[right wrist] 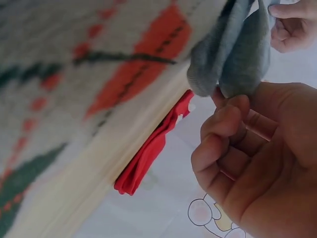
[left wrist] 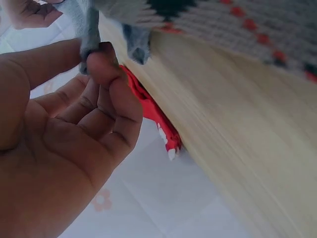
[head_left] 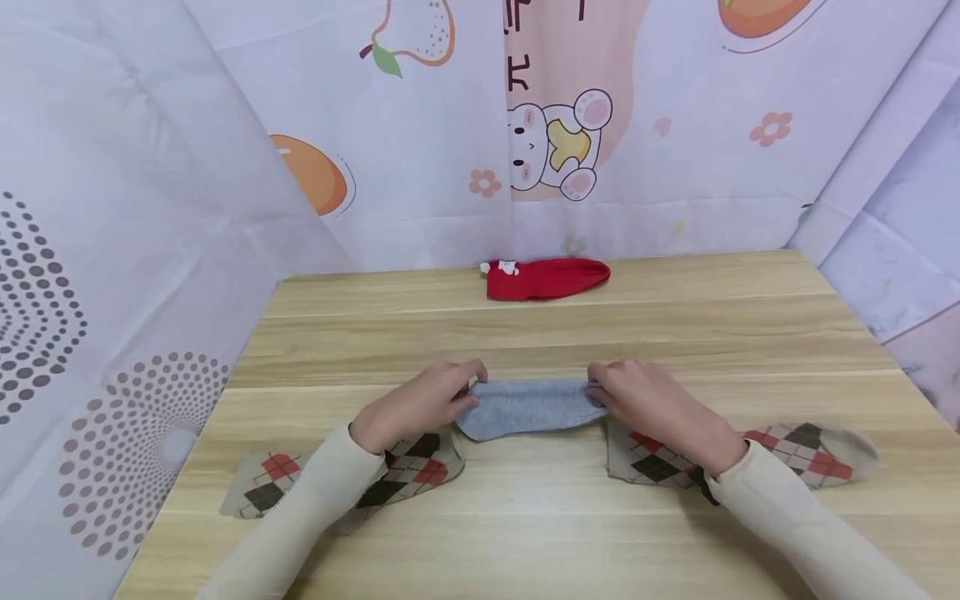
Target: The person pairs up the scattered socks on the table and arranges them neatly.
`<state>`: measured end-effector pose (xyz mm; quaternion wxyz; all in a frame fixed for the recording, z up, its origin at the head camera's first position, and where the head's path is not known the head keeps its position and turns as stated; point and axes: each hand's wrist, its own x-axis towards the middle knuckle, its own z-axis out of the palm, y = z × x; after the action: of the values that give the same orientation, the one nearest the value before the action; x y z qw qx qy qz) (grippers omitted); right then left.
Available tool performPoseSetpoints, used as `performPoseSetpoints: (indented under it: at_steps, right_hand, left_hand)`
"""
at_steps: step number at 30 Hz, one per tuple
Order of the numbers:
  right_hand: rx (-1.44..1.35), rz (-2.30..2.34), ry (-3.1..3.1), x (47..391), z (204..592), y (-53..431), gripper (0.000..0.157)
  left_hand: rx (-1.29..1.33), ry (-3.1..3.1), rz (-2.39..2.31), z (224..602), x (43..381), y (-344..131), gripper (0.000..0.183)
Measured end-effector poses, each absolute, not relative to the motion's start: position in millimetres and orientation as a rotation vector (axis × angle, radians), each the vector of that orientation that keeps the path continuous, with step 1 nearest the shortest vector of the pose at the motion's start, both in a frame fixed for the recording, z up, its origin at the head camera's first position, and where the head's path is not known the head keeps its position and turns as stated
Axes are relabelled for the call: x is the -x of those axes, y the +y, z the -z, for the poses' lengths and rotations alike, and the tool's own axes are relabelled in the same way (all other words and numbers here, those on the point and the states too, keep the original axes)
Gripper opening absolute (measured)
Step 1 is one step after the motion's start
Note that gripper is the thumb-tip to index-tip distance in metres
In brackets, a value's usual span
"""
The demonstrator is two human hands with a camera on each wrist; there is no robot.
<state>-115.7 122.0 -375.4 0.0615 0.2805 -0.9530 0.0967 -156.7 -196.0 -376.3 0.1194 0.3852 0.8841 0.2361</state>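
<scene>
A light blue-grey sock (head_left: 528,408) stretches sideways between both hands, over the middle of the table. My left hand (head_left: 420,402) pinches its left end between thumb and fingers; the left wrist view shows the cloth (left wrist: 90,37) in that grip. At the other end, my right hand (head_left: 652,404) pinches the sock, whose folded layers (right wrist: 245,59) hang apart in the right wrist view. Beneath the left forearm lies a beige argyle sock (head_left: 431,473), partly covered by the arm. A matching argyle sock (head_left: 821,454) lies under the right wrist.
Toward the back edge of the wooden table (head_left: 360,325) lies a red sock (head_left: 555,279) with white decoration at its left end. A white printed curtain (head_left: 420,150) hangs behind the table, and patterned cloth (head_left: 112,292) stands at the left side.
</scene>
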Motion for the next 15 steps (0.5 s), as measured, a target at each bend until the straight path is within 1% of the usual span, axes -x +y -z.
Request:
performPoseSetpoints:
  at_steps: [3, 7, 9, 11, 15]
  right_hand:
    - [-0.823, -0.282, -2.905, 115.8, 376.1, 123.7, 0.024]
    - [-0.811, -0.273, -2.869, 112.3, 372.9, 125.6, 0.020]
    - [-0.846, -0.264, -2.793, 109.5, 370.0, 123.6, 0.016]
    - [-0.919, -0.240, -2.712, 106.2, 367.5, 119.0, 0.014]
    - [-1.109, -0.181, -2.654, 97.3, 365.7, 105.3, 0.016]
  left_hand:
    - [-1.175, 2.643, -0.633, 379.6, 154.5, -195.4, 0.032]
    - [-1.306, 2.839, -0.435, 376.5, 147.2, -191.4, 0.044]
    - [-1.377, 2.919, -0.333, 373.3, 142.3, -187.1, 0.043]
    - [-1.426, 2.931, -0.284, 369.5, 135.6, -181.9, 0.039]
    - [-1.480, 2.836, -0.255, 364.2, 119.7, -172.6, 0.030]
